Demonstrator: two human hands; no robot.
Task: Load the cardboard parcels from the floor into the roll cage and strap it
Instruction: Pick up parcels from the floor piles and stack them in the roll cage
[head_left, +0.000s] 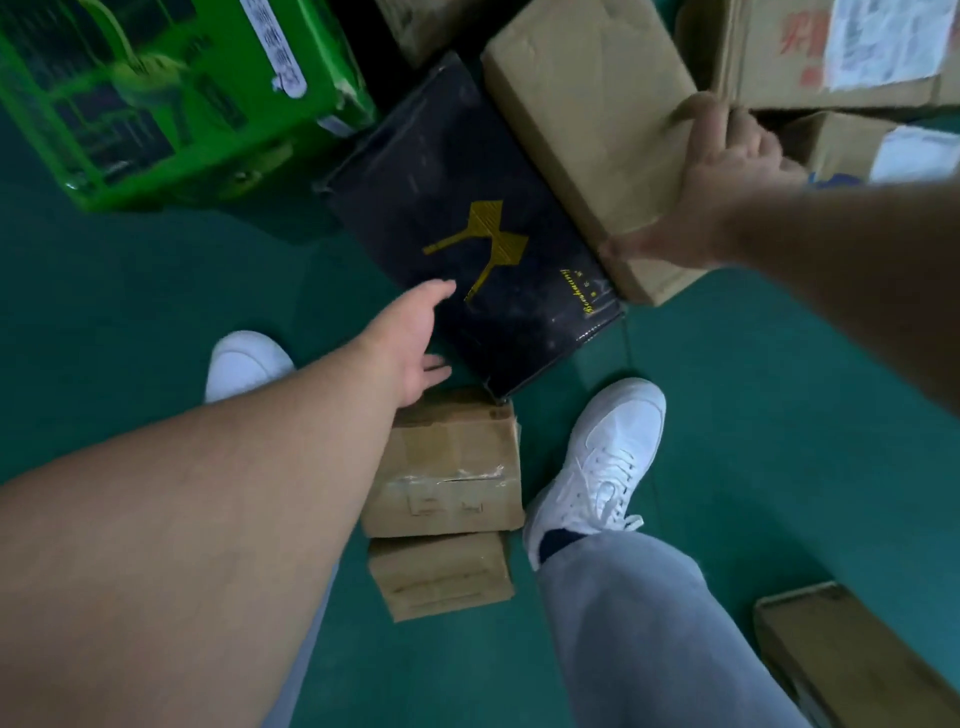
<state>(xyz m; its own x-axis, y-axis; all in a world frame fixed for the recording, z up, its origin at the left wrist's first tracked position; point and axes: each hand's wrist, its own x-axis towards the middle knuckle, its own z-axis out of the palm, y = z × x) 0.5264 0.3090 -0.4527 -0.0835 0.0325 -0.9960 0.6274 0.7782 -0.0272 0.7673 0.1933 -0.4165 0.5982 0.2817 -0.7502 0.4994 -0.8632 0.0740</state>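
Looks like a parcel depot or warehouse: green painted floor (130, 322), taped cardboard parcels (452, 467) scattered around, shipping labels (878, 39).

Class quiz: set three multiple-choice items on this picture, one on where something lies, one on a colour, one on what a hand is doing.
1. The black box lies: A) between the green box and the brown parcel; B) on a shelf; C) inside a cage.
2. Its emblem is: A) red; B) gold; C) white.
3. The right hand: A) hangs idle; B) holds a strap; C) grips the brown parcel.
1A, both flank it on the floor; 2B, the mark is yellow-gold; 3C, its fingers curl over the parcel's edge.
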